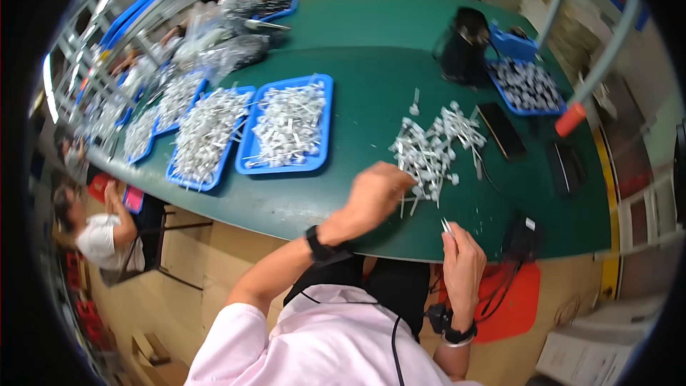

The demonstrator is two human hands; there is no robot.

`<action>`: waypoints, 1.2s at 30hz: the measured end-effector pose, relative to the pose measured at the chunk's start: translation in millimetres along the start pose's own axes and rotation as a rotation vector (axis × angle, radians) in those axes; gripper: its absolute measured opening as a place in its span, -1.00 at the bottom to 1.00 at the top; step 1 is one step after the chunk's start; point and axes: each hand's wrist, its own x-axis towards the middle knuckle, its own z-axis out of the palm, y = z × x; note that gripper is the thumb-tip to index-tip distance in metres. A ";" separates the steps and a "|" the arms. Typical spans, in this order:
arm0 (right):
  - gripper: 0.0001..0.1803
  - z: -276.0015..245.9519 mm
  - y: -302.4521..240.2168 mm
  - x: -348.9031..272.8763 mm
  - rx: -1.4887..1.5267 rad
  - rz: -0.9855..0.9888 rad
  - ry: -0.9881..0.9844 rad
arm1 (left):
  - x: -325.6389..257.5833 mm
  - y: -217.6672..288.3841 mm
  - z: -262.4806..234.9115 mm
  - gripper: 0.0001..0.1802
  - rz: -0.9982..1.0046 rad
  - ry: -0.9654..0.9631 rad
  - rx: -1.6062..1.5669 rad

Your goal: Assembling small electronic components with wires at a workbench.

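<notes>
A loose pile of small white plastic parts with thin stems [423, 157] lies on the green table. My left hand [375, 194] is at the near left edge of this pile, its fingers bent toward the parts. Motion smears those fingers, and whether they hold a part does not show. To the right, by the table's near edge, my right hand [463, 261] is closed around a pair of tweezers [447, 228]. The tips of the tweezers point up and away from me, apart from the pile.
Blue trays heaped with similar white parts stand left, the nearest a blue tray [325, 129]. Right of the pile lie a dark phone [501, 131] and a blue tray of dark-and-white pieces [527, 86]. A black bag [466, 46] stands behind. Another person [111, 232] sits far left.
</notes>
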 end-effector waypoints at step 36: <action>-0.64 56.2 47.7 250.7 -0.369 0.169 -0.336 | -42.6 -11.4 -39.3 -0.86 -0.497 -0.151 -0.741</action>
